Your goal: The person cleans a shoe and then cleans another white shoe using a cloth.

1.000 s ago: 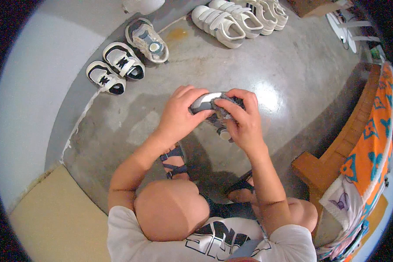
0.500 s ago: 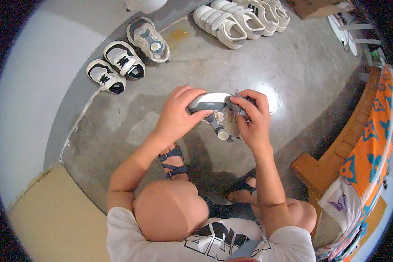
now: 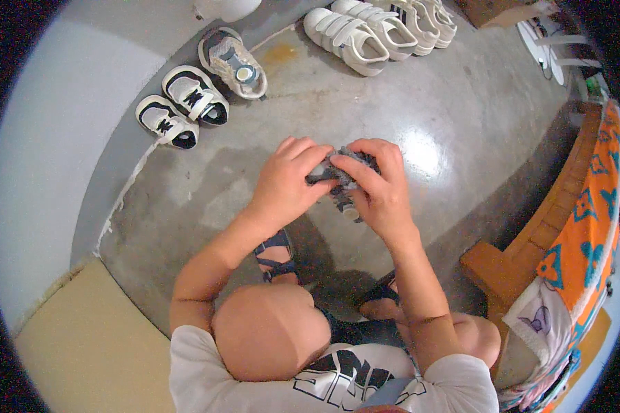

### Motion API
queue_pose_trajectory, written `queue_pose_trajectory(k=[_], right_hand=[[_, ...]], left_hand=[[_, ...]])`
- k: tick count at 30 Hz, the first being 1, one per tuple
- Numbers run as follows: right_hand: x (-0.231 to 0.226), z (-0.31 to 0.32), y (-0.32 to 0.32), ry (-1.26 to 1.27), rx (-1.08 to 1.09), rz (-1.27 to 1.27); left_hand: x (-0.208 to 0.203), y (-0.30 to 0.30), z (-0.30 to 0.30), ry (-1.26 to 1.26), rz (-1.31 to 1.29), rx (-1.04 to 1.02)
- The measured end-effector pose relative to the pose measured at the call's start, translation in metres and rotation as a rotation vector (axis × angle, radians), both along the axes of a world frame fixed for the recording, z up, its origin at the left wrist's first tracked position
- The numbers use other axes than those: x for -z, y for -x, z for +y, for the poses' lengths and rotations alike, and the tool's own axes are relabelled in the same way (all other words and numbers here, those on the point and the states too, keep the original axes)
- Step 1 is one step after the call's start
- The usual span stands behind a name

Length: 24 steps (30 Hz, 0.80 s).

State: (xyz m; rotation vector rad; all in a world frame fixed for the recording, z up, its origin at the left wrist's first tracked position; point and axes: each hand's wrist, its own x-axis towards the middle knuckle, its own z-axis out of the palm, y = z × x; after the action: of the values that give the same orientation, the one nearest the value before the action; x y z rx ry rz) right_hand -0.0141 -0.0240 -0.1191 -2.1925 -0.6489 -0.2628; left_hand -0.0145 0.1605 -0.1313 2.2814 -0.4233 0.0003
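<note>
My left hand (image 3: 286, 177) is closed around a grey and white shoe (image 3: 351, 212), held up over the floor in front of my knees. A round pale dial shows low on its side; much of the shoe is hidden by my fingers. My right hand (image 3: 384, 189) is closed on a crumpled dark grey cloth (image 3: 348, 176), pressed against the shoe close to my left fingertips. A similar shoe with a round dial (image 3: 235, 65) stands by the wall at the far left.
Two black-and-white shoes (image 3: 194, 96) stand along the left wall. Several white shoes (image 3: 348, 43) line up at the far side. On the right are a wooden piece of furniture (image 3: 492, 265) and an orange patterned cloth (image 3: 582, 220). A beige panel (image 3: 89, 337) lies at lower left.
My right hand has moved left with the cloth, across the shoe toward my left hand. The shoe's white sole edge, visible before, is now mostly covered.
</note>
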Motion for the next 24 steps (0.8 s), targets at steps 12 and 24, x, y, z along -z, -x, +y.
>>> queue_pose_trajectory(k=[12,24], right_hand=[[0.012,-0.012,0.003,-0.042,0.109,0.026],[0.013,-0.011,0.008,-0.028,0.111,0.076]], left_hand=[[0.005,-0.003,0.008,0.122,0.027,-0.073],[0.01,-0.001,0.006,0.125,0.004,-0.041]])
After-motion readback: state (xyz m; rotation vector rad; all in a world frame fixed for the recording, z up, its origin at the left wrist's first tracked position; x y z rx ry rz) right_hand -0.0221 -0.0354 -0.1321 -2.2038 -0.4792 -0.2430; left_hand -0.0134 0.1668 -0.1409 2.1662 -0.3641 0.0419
